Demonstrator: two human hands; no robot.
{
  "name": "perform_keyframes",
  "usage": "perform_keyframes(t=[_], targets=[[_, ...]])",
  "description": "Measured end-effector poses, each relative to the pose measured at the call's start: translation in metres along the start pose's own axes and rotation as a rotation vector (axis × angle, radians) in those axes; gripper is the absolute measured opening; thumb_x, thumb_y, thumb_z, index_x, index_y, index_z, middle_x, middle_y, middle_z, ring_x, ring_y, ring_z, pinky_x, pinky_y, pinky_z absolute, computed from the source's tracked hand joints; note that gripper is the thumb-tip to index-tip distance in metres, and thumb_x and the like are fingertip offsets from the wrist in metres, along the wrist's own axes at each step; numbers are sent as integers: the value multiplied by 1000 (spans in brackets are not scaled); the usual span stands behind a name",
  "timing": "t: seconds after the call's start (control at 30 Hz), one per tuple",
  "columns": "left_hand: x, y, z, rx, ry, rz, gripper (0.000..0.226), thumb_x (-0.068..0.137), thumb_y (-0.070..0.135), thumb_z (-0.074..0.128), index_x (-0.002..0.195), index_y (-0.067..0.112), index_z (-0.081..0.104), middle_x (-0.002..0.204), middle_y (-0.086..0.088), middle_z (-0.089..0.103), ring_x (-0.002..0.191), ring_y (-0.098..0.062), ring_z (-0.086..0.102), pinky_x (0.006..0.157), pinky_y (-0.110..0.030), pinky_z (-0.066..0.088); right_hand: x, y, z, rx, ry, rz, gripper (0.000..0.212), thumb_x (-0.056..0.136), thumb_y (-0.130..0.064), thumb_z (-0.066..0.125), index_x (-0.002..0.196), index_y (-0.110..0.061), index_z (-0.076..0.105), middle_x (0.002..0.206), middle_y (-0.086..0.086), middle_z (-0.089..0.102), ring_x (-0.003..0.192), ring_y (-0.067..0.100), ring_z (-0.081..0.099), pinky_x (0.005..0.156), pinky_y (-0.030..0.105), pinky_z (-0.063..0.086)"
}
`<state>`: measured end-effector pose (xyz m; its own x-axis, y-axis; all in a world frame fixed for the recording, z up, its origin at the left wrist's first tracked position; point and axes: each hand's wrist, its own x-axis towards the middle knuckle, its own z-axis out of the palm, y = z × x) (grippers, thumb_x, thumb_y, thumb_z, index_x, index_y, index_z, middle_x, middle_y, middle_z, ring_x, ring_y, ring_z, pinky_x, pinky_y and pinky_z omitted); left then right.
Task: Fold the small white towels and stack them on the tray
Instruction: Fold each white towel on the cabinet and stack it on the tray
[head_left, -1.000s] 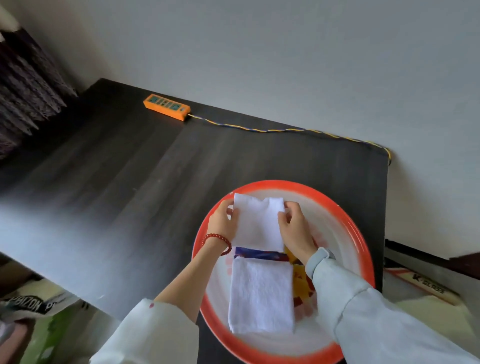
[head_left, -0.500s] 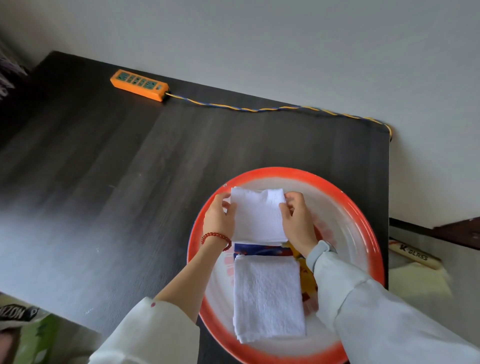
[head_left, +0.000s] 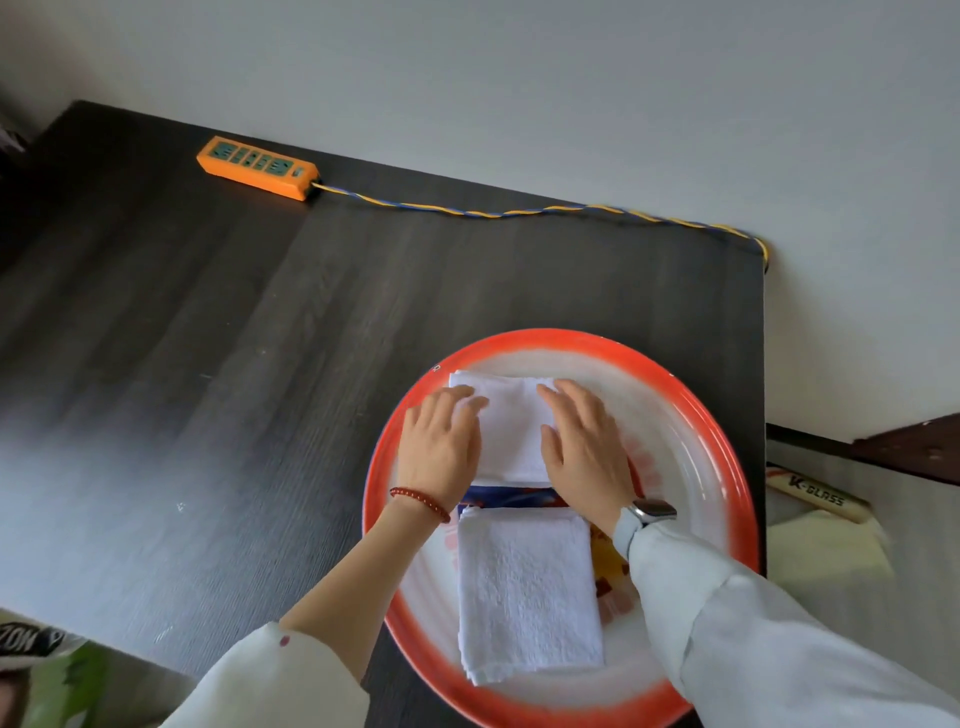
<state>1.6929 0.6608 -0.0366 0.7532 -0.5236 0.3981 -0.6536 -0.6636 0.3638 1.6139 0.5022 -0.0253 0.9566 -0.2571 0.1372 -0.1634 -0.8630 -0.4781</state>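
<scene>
Right of centre in the lower half of the frame, a folded white towel (head_left: 511, 431) lies flat on the far part of a round red-rimmed tray (head_left: 727, 441), with both hands laid palm-down on it. The left hand (head_left: 441, 449) covers the towel's left edge, its fingers nearly straight and resting on the cloth without curling round it; a red bead bracelet (head_left: 421, 503) circles that wrist. The right hand (head_left: 587, 447) covers the right edge in the same flat way, fingers stretched toward the towel's far end, a watch (head_left: 649, 512) on its wrist. Just below them a second folded towel (head_left: 527, 592) lies on the near part of the tray, a strip of the tray's blue and red print showing between the two. The tray sits on a dark wooden table (head_left: 208, 364) near its right edge. At the upper left of the frame an orange power strip (head_left: 257, 167) lies by the wall, its twisted yellow-and-blue cord (head_left: 519, 212) running right along the table's back edge.
</scene>
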Motion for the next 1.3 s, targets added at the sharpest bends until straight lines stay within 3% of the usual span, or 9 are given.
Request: perform_keyframes(t=[0.07, 0.17, 0.27, 0.37, 0.43, 0.5, 0.6, 0.93, 1.3], targets=[[-4, -4, 5, 97, -116, 139, 32, 83, 13, 42, 109, 15, 59, 117, -7, 64, 111, -25, 57, 83, -38, 42, -1, 2, 1, -116, -162, -101, 54, 89, -31, 24, 138, -13, 39, 149, 7, 32, 137, 24, 28, 107, 42, 30], [-1, -6, 0, 197, -455, 55, 50, 88, 27, 28, 130, 13, 50, 139, -5, 48, 131, -25, 42, 94, -55, 43, 0, 8, 4, -216, -417, -39, 56, 95, -37, 11, 148, -19, 7, 157, -2, -6, 144, 16, -9, 117, 43, 2], [4, -5, -4, 185, -713, -12, 68, 86, 43, -3, 148, 18, 10, 156, 2, 2, 139, -13, -12, 113, -56, 5, 4, 9, 2, -240, -496, 6, 54, 100, -33, 19, 147, -22, -4, 155, -3, -16, 142, 14, -17, 116, 41, -6], [11, -1, -13, 214, -761, -37, 54, 99, 38, 15, 148, 21, 0, 156, 3, -11, 142, -14, -16, 113, -50, -6, 3, 1, -4, -151, -489, 51, 53, 100, -31, 21, 148, -22, 0, 156, -4, -13, 142, 13, -16, 118, 39, -5], [18, 7, -22, 209, -687, -69, 54, 99, 34, 27, 148, 20, 8, 157, 1, -5, 144, -19, -10, 114, -51, -3, -1, -7, -12, -72, -387, 106, 50, 100, -28, 27, 147, -21, 12, 157, -4, -1, 144, 13, -6, 119, 39, 2], [25, 19, -34, 200, -617, -77, 53, 98, 35, 31, 146, 21, 15, 157, -1, 1, 144, -22, -6, 115, -51, 0, -8, -16, -27, 39, -228, 175, 44, 98, -24, 34, 142, -19, 30, 153, -2, 24, 142, 17, 19, 117, 37, 18], [40, 51, -54, 108, -599, -58, 50, 97, 34, 35, 144, 22, 23, 155, -2, 13, 144, -22, 5, 116, -46, 8, -26, -27, -64, 169, -85, 310, 32, 97, -22, 40, 127, -17, 50, 128, 1, 56, 115, 16, 53, 98, 23, 40], [32, 295, -82, -161, -612, 353, 37, 95, 28, 40, 129, 16, 49, 133, -5, 48, 122, -27, 44, 98, -36, 34, -203, 31, -235, 148, 333, 648, 28, 96, -16, 41, 116, -8, 60, 115, 6, 64, 107, 22, 59, 87, 31, 45], [-237, 666, -113, -404, -782, 959, 36, 95, 30, 42, 127, 17, 51, 131, -2, 52, 121, -21, 49, 102, -34, 37, -650, 63, -393, 6, 824, 1128, 22, 94, -11, 46, 108, -9, 63, 102, 7, 67, 95, 24, 62, 86, 34, 48]])
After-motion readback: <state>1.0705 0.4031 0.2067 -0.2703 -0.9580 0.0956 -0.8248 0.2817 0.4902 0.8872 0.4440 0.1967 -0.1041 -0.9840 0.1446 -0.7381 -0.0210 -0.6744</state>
